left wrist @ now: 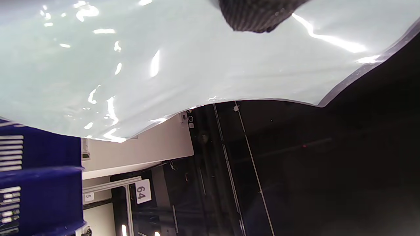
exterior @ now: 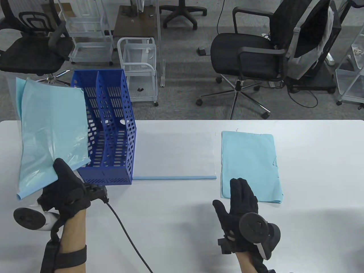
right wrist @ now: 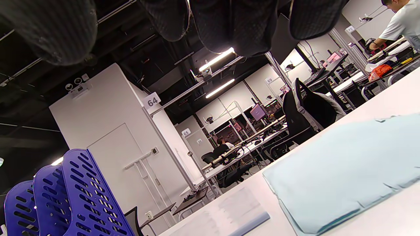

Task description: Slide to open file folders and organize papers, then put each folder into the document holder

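Left of the blue plastic document holder (exterior: 112,133) with holes, the left hand (exterior: 68,193) is pinching a shiny, bendy folder (exterior: 51,133) in the air. The right hand (exterior: 241,204) is hovering flat-fingered by soft blue papers (exterior: 250,159).

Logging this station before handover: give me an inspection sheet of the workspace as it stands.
Surface: white table, no marks seen.
Job's things: blue document holder upright at left; filled folder raised beside it; clear folder with blue slide bar flat at centre; light blue paper stack at right.
Clutter: nothing seen.
Hands: left hand grips the filled folder's lower edge; right hand open, fingertips over the paper stack's near edge.
Cables: black glove cable crosses the table.
Surroundings: office chairs, white carts.
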Tool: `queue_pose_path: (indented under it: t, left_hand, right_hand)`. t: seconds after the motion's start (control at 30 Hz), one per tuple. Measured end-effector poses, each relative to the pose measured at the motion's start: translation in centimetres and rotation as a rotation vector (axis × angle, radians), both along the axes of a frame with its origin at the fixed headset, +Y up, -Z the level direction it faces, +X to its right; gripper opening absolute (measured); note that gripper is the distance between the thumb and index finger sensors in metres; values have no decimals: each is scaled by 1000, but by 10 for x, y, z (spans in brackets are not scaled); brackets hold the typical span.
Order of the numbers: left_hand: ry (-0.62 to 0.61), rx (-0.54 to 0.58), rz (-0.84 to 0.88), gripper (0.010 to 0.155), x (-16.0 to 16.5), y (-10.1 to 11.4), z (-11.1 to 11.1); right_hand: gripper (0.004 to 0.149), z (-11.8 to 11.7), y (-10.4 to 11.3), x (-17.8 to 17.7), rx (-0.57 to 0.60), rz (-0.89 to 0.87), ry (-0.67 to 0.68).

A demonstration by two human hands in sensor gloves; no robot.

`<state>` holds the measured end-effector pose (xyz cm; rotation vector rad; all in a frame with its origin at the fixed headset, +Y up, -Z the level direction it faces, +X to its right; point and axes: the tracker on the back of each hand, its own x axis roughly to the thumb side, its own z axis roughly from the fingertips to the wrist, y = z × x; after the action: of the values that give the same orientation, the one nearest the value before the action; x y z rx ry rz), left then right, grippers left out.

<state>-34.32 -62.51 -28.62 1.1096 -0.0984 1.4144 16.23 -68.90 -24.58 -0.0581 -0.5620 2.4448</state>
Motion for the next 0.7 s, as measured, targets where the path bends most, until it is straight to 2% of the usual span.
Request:
queue_pose_path:
  t: [0.23,0.4,0.53,0.6,0.7]
  left_hand:
    - [-8,-103,22,55,-17,-12,-34]
    - [-21,-207,31,55,-16,-33,-60]
    - [-8,-339,32,58,-14,-58,-78]
    - [-26,-461,35,67,-15,-73,-85]
    - [-50,-557,5,74,-15,-86,-90]
  right_hand:
    - [83,-2,-4,-3,-28,23,10]
    - [83,-5,-10,-9,-55,56,28]
    - [83,-8,-16,-16,-79,93,47]
    - [83,-9,-20,-19,-92,112,56]
    - [84,-11,-23,-22,-108,139,65]
